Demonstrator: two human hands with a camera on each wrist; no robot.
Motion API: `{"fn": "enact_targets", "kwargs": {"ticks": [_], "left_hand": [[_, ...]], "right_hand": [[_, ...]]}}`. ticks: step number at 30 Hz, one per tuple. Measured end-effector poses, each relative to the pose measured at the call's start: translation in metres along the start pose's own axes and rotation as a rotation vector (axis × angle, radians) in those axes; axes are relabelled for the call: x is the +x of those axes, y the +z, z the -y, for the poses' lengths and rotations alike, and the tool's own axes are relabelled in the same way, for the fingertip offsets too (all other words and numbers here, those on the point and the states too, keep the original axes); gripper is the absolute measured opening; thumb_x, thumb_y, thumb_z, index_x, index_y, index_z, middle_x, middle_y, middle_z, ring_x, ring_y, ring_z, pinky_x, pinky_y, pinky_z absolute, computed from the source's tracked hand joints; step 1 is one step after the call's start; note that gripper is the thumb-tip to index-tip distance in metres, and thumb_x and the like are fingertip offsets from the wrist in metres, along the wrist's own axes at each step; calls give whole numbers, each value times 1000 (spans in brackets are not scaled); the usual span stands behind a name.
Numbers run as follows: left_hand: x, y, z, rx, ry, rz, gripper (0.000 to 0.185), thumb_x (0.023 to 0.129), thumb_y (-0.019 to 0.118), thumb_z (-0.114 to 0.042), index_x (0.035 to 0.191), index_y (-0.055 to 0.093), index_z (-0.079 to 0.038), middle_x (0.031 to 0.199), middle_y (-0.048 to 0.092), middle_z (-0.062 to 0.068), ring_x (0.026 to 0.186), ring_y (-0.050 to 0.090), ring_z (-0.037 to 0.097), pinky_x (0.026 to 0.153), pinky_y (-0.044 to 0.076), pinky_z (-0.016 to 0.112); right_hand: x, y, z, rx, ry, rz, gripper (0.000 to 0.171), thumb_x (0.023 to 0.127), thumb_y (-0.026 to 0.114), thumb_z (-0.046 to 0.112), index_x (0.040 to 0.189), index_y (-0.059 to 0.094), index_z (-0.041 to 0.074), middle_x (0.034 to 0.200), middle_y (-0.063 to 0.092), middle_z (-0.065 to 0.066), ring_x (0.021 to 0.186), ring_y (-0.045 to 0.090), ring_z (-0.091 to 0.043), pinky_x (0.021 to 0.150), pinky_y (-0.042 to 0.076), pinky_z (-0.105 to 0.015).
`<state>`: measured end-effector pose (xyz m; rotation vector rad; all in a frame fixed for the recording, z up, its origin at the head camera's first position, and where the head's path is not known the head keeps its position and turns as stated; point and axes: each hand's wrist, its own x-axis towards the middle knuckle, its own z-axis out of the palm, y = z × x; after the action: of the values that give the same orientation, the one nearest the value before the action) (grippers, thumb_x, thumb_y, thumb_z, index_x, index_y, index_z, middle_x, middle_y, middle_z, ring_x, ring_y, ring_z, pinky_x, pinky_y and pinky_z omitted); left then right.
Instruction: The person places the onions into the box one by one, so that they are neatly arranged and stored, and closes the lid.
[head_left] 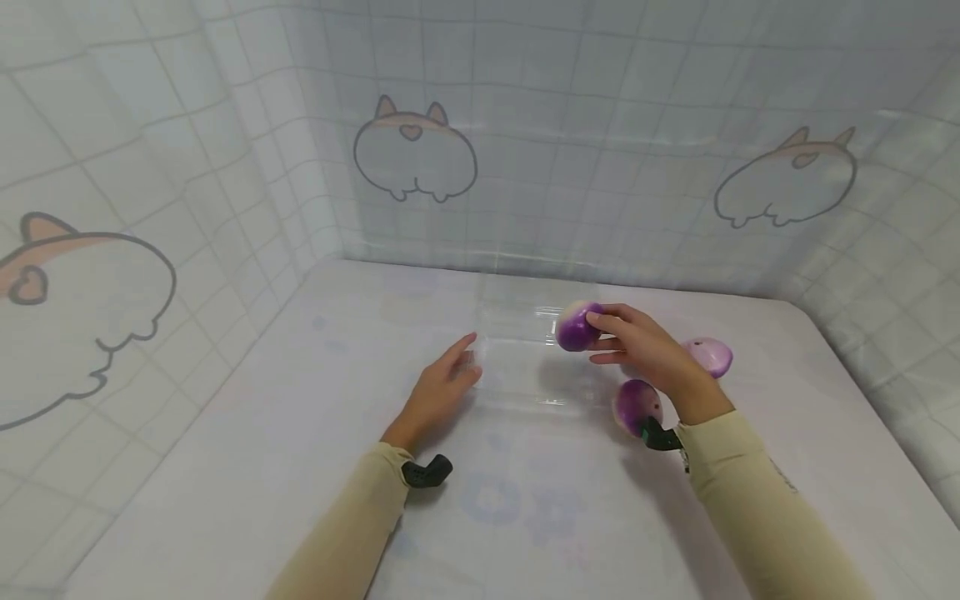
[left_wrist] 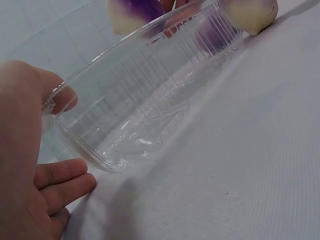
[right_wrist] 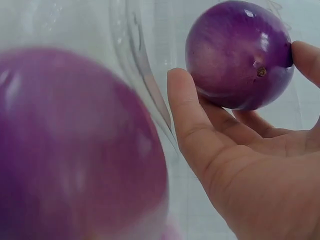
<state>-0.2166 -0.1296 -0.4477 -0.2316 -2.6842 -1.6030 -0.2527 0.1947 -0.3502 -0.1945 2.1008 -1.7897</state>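
**Right hand holds purple turnip over clear tray; left hand steadies tray**

Lower frame: two beige sleeves (head_left: pixel 757 500) come in from the bottom edge. Second purple turnip (head_left: pixel 637 407) sits on the white counter (head_left: pixel 225 467) just left of the right wrist, centre-right of frame. Left hand (head_left: pixel 438 390), centre frame, fingers loosely bent, thumb and fingers touching the left end of the clear plastic tray (head_left: pixel 525 367); not a firm clench. Right hand (head_left: pixel 645 350) grips a purple-and-white turnip (head_left: pixel 576 326) between thumb and fingers, above the tray's right end. Third, paler turnip (head_left: pixel 708 356) lies on the counter behind the right hand. Far: tiled curtain wall (head_left: pixel 600 125) with cartoon prints.
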Motion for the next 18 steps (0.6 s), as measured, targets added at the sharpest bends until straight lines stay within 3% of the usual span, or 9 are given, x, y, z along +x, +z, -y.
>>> {"fn": "enact_targets", "kwargs": {"ticks": [6,12,18], "left_hand": [[-3,-3,-1,-4,-14,20,59,99,58,-43,154,38,-38,146,53,4,137,46,19,114,31,49],[-3,-5,-2,6,-9,12,58,99,59,-39,154,40,-37,144,55,4,135,48,20,114,32,49],[-2,-3,-3,27,-5,5,58,99,60,-36,153,41,-37,142,57,4,132,50,19,113,34,46]], "right_hand": [[10,9,-1,50,18,14,69,100,62,39,147,35,-2,136,52,-26,113,63,-39,95,51,-44],[20,17,-1,17,-2,53,72,97,66,38,157,33,14,145,46,-21,117,58,-49,94,52,-46],[27,25,1,-10,-50,66,63,100,64,31,155,39,17,139,50,-22,111,62,-45,93,52,-45]]}}
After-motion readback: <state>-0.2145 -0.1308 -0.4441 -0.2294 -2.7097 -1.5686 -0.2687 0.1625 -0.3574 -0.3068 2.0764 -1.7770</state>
